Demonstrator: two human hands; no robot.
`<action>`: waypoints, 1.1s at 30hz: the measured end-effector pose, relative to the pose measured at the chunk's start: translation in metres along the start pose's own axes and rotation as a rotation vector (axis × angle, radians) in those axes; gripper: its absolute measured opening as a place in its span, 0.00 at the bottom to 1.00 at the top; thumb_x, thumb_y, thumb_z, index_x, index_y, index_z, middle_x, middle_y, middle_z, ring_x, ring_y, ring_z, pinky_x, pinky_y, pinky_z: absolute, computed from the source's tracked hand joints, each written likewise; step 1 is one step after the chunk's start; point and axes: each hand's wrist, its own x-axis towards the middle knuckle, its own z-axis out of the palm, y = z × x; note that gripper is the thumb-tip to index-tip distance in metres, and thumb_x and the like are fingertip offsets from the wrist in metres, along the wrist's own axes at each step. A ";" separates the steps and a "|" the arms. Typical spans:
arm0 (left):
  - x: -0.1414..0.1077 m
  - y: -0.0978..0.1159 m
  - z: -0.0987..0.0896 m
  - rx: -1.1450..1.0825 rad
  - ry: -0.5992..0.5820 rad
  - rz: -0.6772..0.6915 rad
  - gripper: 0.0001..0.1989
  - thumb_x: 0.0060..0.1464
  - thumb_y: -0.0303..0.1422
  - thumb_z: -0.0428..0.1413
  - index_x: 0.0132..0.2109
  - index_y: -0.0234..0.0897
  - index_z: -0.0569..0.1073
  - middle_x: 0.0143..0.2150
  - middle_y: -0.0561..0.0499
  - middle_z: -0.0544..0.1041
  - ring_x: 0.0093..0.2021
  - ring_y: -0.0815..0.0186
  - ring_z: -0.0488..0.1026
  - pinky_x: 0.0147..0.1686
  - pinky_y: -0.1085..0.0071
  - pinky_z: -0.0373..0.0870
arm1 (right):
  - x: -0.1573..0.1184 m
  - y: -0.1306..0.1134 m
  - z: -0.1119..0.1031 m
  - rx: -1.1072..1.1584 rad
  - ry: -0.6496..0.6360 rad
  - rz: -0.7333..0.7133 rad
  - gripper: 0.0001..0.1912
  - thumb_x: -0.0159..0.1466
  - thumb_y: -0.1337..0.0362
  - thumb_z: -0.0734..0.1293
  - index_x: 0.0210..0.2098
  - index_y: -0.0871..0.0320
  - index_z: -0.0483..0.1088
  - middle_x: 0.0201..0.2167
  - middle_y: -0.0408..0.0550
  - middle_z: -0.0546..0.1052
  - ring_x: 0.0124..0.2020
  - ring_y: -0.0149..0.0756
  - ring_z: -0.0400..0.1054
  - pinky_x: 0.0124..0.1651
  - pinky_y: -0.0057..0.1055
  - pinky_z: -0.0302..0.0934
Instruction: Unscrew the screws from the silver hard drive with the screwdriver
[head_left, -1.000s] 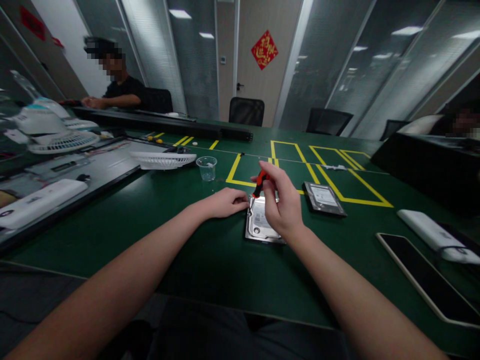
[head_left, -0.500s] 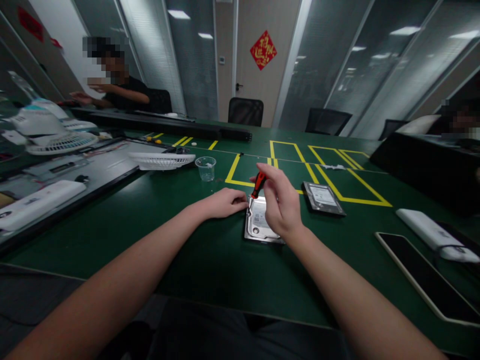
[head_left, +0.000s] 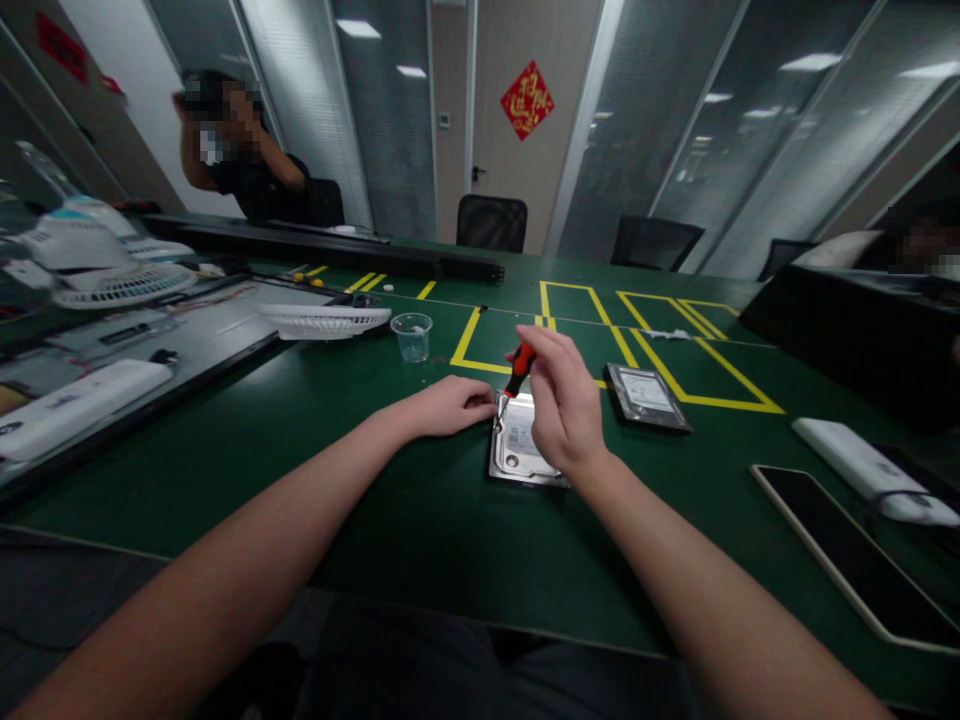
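A silver hard drive point(head_left: 517, 432) lies flat on the green table in front of me. My right hand point(head_left: 568, 408) grips the red and black handle of a screwdriver point(head_left: 520, 368), held at a slant. The screwdriver's shaft reaches down to the drive's left edge, near its upper corner. At that same edge my left hand point(head_left: 450, 406) rests on the table, its curled fingertips against the drive. My right hand covers the right part of the drive. A second hard drive point(head_left: 646, 396) lies label up to the right.
A clear plastic cup point(head_left: 412, 340) and a white fan grille point(head_left: 326, 321) stand at the left, beside a large panel point(head_left: 225, 330). On the right are a phone point(head_left: 847, 550), a white device point(head_left: 870, 468) and a black box point(head_left: 847, 340). A person point(head_left: 255, 180) sits across the table.
The screwdriver and my right hand have shifted very slightly; my left hand and the drive stay put. The person across has raised both hands to the head.
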 end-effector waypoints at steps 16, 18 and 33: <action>0.001 -0.002 0.000 0.009 0.007 0.014 0.14 0.66 0.42 0.53 0.42 0.37 0.76 0.39 0.48 0.80 0.36 0.63 0.75 0.36 0.69 0.65 | -0.001 0.002 0.002 -0.012 0.011 0.004 0.21 0.73 0.70 0.58 0.63 0.52 0.66 0.55 0.55 0.74 0.56 0.43 0.70 0.57 0.46 0.69; 0.001 -0.002 0.001 0.001 0.003 0.009 0.14 0.66 0.42 0.52 0.43 0.37 0.77 0.39 0.48 0.81 0.36 0.62 0.75 0.36 0.69 0.65 | -0.002 0.004 0.002 0.036 -0.013 0.024 0.22 0.73 0.71 0.56 0.64 0.52 0.65 0.58 0.55 0.73 0.58 0.43 0.71 0.58 0.47 0.69; 0.000 0.001 -0.001 0.011 0.001 -0.002 0.14 0.66 0.42 0.52 0.41 0.37 0.76 0.36 0.50 0.79 0.34 0.63 0.74 0.33 0.69 0.63 | -0.001 0.001 0.001 0.013 -0.031 0.013 0.24 0.73 0.71 0.56 0.66 0.50 0.63 0.57 0.55 0.73 0.57 0.44 0.70 0.58 0.48 0.68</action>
